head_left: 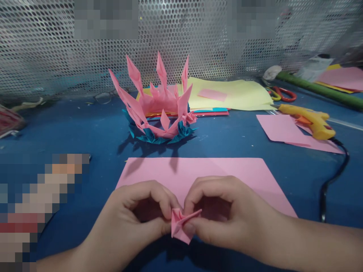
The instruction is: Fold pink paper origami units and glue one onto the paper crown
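Between my two hands is a small folded piece of pink paper (pixel 181 226), with several pointed flaps standing out. My left hand (pixel 138 215) pinches its left side between thumb and fingers. On the other side, my right hand (pixel 224 211) pinches a flap, thumb in front and fingers behind. Under and beyond my hands lies a flat pink sheet (pixel 198 170). Farther back stands a pink folded-paper crown (pixel 159 109) with tall spikes and blue folded pieces (pixel 153 138) around its base.
At right, a yellow glue gun (pixel 309 117) rests on pink paper pieces (pixel 275 128), its black cord (pixel 326 185) trailing forward. Behind are scissors (pixel 285 94), yellow paper (pixel 241 92) and a green rod (pixel 320 88). A perforated metal panel (pixel 181 41) closes off the back of the blue table (pixel 70 128).
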{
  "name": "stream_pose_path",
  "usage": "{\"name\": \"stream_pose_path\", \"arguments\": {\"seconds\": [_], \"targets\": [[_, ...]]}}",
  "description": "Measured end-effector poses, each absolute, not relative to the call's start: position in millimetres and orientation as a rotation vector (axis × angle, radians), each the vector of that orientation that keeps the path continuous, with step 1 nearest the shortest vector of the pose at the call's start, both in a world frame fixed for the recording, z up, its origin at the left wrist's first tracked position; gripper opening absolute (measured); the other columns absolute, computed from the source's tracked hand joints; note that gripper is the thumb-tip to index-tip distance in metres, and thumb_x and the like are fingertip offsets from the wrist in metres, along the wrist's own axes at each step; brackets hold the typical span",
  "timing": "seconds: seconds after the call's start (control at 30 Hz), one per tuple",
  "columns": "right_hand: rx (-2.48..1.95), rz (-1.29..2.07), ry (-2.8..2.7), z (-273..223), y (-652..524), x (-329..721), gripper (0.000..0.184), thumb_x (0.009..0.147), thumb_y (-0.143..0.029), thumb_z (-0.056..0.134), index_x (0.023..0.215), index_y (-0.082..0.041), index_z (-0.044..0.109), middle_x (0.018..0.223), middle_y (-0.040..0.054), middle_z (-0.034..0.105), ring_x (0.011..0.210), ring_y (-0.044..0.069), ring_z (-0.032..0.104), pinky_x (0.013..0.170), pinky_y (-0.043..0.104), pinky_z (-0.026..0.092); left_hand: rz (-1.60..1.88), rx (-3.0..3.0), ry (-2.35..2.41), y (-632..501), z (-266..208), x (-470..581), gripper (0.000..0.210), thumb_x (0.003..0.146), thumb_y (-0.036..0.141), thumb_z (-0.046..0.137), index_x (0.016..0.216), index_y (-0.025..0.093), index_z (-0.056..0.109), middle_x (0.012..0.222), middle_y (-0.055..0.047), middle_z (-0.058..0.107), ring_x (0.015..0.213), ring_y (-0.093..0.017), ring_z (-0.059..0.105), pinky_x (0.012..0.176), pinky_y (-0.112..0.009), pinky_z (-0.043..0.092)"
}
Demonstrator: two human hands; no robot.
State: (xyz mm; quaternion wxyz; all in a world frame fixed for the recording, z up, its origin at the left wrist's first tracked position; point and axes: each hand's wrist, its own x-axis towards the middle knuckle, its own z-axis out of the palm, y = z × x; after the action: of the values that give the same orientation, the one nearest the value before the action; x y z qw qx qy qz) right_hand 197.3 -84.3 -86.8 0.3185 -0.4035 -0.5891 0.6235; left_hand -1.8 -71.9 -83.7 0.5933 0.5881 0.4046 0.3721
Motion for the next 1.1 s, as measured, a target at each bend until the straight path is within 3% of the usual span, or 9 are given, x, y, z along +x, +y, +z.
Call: {"name": "stream_pose_path", "arguments": {"seconds": [0.3,0.6,0.8,0.93,1.1], "targets": [[-1.088,1.429,-1.551,-93,-90,190,0.006,0.067,-0.01,0.066,0.067,-0.015,0.069,0.066,0.0022,0.069,0.056,0.011,0.06,0.051,0.019,0.048,0.872,1.437,0.984,-75,-93,-9,0.03,0.063,-0.005,0.078,0.062,0.025,0.079,0.065,0.006,0.075,0.06,-0.009,0.068,0.061,-0.01,0.054],[-0.945,0.844,-1.745,-92,-90,191,0.017,0.069,0.0,0.065,0.072,-0.015,0.071,0.069,0.0019,0.076,0.06,0.009,0.07,0.06,0.011,0.053,0.903,1.436,0.987,-76,-91,-3,0.024,0.072,0.006,0.081,0.074,0.031,0.085,0.078,0.003,0.085,0.071,-0.013,0.078,0.068,-0.009,0.058],[-0.931,0.731,-1.729,-97,-91,192,0.014,0.072,-0.003,0.067,0.069,-0.017,0.065,0.07,0.0018,0.074,0.061,0.009,0.069,0.06,0.012,0.054,0.949,1.465,1.024,-82,-85,1,0.044,0.071,-0.001,0.073,0.087,0.039,0.085,0.081,0.009,0.084,0.071,-0.013,0.08,0.072,-0.012,0.061],[-0.956,0.684,-1.734,-99,-89,190,0.012,0.079,-0.007,0.07,0.072,-0.017,0.067,0.071,0.0019,0.076,0.065,0.009,0.071,0.063,0.011,0.055,0.87,1.476,1.044,-80,-87,1,0.028,0.077,0.009,0.074,0.092,0.031,0.085,0.086,0.003,0.085,0.079,-0.018,0.081,0.076,-0.017,0.062],[-0.981,0.553,-1.843,-103,-86,186,0.011,0.083,-0.01,0.069,0.074,-0.015,0.07,0.071,0.0037,0.077,0.063,0.011,0.072,0.063,0.014,0.056,0.833,1.367,1.069,-78,-90,0,0.019,0.081,0.014,0.07,0.084,0.026,0.085,0.076,0.001,0.082,0.072,-0.017,0.077,0.066,-0.018,0.061]]}}
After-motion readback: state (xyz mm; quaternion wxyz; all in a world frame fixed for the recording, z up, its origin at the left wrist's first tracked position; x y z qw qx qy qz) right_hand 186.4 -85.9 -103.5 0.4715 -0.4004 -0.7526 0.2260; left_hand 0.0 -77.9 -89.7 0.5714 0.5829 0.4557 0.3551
